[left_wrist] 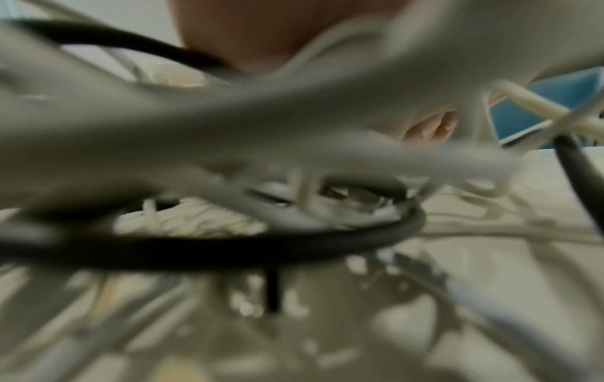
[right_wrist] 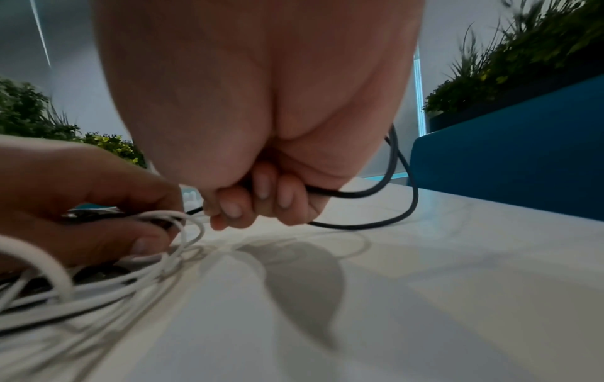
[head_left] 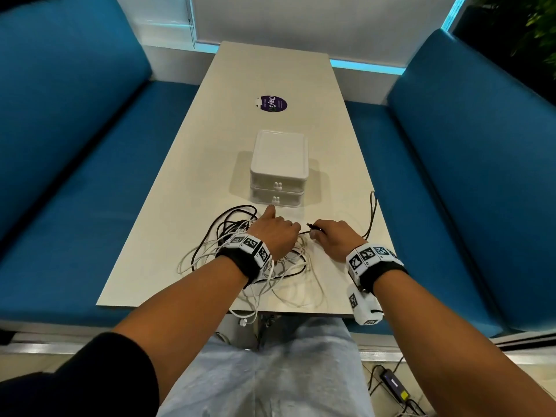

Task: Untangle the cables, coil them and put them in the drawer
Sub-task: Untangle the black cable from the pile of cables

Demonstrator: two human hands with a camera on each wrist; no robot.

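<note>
A tangle of black and white cables [head_left: 240, 260] lies on the near part of the beige table [head_left: 186, 182]. My left hand [head_left: 282, 230] rests on the tangle; its index finger points at the white two-drawer box [head_left: 278, 170], the other fingers curl round cable strands. The right wrist view shows this left hand [right_wrist: 98, 196] pinching white and black strands. My right hand [head_left: 323, 233] grips the black cable [head_left: 373, 212] near its plug, fingers [right_wrist: 261, 201] curled round it. Both drawers are closed. The left wrist view shows only blurred cables [left_wrist: 229, 248].
Blue benches [head_left: 75, 145] run along both sides of the table. A purple sticker [head_left: 273, 103] lies beyond the drawer box. A white cable end [head_left: 245, 322] hangs over the table's near edge. A power adapter [head_left: 394, 383] sits on the floor at the right.
</note>
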